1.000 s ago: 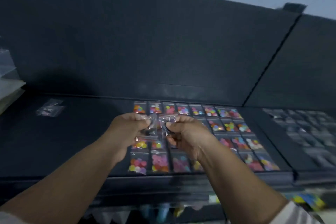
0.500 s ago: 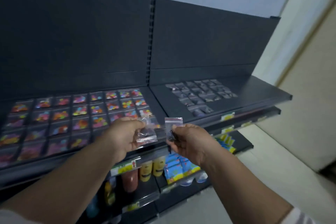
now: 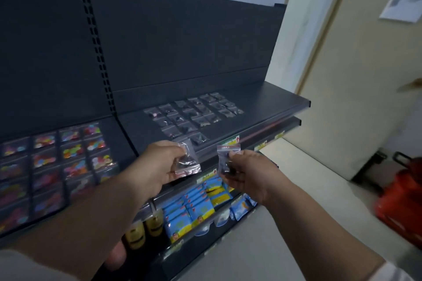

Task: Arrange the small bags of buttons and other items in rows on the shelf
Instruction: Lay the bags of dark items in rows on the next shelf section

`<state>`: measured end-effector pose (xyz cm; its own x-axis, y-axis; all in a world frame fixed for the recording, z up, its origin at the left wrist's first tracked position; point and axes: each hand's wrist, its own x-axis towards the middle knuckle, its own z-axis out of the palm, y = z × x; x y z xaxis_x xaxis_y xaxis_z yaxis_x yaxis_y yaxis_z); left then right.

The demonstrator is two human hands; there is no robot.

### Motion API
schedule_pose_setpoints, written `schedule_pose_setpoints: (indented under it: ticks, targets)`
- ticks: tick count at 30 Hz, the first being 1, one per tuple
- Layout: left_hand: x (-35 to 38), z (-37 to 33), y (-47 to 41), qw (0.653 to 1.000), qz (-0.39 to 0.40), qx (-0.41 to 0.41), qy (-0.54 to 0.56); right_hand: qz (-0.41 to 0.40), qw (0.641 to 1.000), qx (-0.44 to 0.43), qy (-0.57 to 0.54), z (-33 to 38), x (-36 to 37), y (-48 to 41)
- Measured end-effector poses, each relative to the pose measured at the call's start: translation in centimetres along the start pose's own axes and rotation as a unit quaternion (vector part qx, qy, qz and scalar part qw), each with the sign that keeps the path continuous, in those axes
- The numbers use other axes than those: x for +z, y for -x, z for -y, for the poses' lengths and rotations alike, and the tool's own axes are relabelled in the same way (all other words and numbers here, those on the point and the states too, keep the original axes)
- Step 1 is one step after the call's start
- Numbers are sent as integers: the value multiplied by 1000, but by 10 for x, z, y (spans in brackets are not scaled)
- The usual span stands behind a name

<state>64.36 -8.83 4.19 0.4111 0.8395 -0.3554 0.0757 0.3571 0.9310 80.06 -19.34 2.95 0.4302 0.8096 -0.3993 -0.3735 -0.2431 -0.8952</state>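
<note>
Coloured button bags: the coloured button bags (image 3: 68, 157) lie flat in rows on the left section of the shelf (image 3: 274, 102).
Left hand: the left hand (image 3: 157, 164) is raised in front of the shelf edge, with thumb and fingers curled and pinching the left bag.
Left bag: the left bag (image 3: 188, 162) is clear with dark contents and tilted, its red strip at the lower end.
Dark bags: the dark bags (image 3: 194, 114) lie in rows on the right section, behind both hands.
Right bag: the right bag (image 3: 226, 158) is upright with its red strip on top, apart from the left bag.
Right hand: the right hand (image 3: 246, 171) has its fingers closed on the lower part of the right bag.
Lower shelf: yellow bottles (image 3: 146, 228) stand beside blue packets (image 3: 194, 207).
Floor: a blurred red container (image 3: 402, 201) is at the far right.
</note>
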Motion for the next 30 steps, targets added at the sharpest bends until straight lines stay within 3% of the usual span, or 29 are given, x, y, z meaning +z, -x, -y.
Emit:
schedule_pose_setpoints:
  ticks: [10,19,25,30]
  targets:
    - [43,-38,-116,1000,3,16,-8,-45,979,-57,191,64,-27,-117]
    - [45,-52,-163,998,-56,2,-30,40,981,-26,189,79,-24,-201]
    - [48,-52,-170,991,-136,13,9,114,959,8,258,81,-25,-241]
    - [57,-49,-171,980,-197,5,25,187,917,29,351,82,-24,-258]
